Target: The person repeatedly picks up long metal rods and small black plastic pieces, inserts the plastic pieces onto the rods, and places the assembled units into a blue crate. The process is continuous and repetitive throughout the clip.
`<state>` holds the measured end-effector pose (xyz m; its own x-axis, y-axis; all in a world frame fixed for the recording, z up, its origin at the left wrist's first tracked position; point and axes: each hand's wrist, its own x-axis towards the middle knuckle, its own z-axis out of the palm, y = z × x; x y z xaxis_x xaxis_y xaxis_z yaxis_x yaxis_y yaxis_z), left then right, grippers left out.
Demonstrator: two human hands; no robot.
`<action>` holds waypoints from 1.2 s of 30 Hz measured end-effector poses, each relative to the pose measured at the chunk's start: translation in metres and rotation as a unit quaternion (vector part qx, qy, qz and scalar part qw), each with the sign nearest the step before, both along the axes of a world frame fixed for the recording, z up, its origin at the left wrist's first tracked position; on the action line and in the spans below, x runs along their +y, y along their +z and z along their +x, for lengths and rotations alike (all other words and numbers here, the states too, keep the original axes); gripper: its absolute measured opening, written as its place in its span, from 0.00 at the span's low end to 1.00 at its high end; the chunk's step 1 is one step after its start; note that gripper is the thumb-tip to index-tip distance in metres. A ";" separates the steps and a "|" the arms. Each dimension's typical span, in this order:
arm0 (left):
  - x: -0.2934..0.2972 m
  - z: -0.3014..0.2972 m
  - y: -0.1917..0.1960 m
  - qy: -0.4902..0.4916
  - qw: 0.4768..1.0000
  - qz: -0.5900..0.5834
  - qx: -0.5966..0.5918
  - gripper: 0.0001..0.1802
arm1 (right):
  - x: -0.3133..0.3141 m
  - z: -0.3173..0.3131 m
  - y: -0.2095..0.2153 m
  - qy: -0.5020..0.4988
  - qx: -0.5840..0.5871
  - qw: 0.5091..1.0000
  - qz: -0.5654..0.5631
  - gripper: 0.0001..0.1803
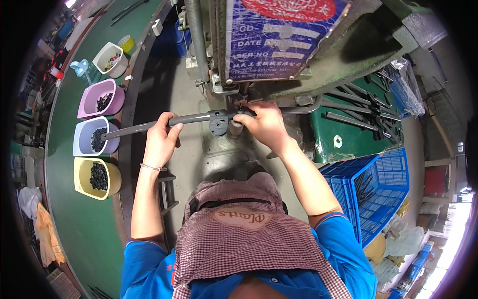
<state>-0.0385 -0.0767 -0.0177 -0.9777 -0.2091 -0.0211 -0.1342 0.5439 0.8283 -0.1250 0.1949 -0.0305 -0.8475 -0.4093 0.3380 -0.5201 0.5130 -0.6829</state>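
A long grey metal tube [191, 118] with a bent right end lies crosswise under the head of a green machine [343, 55]. My left hand [162, 136] is closed around the tube's left part, thumb on the near side. A round dark joint [218, 124] sits on the tube between my hands. My right hand [263, 122] grips the tube right of the joint, its thumb next to a short metal post [236, 127] under the tube. The far fingers of my right hand are partly hidden by the tube and machine.
On the green bench [74, 219] at left stand a yellow bin [113, 182], a blue-violet bin [114, 142], a pink bin [117, 99] and a white bin [118, 62] of small parts. At right, several grey tubes [348, 122] lie on a green table [323, 144] beside blue crates [348, 189].
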 end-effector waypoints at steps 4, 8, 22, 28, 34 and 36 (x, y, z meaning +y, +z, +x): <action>-0.003 0.000 -0.004 0.005 1.000 -0.003 -0.011 0.10 | -0.004 0.004 0.011 -0.015 -0.011 0.999 0.050 0.21; -0.003 -0.001 0.001 0.004 1.000 -0.001 -0.020 0.10 | 0.010 -0.001 0.005 -0.006 0.082 0.991 0.104 0.26; -0.001 -0.001 0.005 0.014 0.999 0.006 -0.035 0.10 | 0.072 -0.014 0.010 0.007 0.132 0.977 0.167 0.22; 0.000 -0.001 0.007 0.015 0.999 0.016 -0.046 0.10 | 0.072 -0.011 0.021 0.016 0.102 0.983 0.152 0.21; -0.003 -0.001 0.006 0.009 0.999 0.007 -0.050 0.11 | 0.072 -0.013 0.021 0.022 0.101 0.983 0.149 0.20; -0.003 -0.002 0.006 0.004 0.999 0.004 -0.051 0.11 | 0.072 -0.014 0.021 0.022 0.102 0.983 0.150 0.20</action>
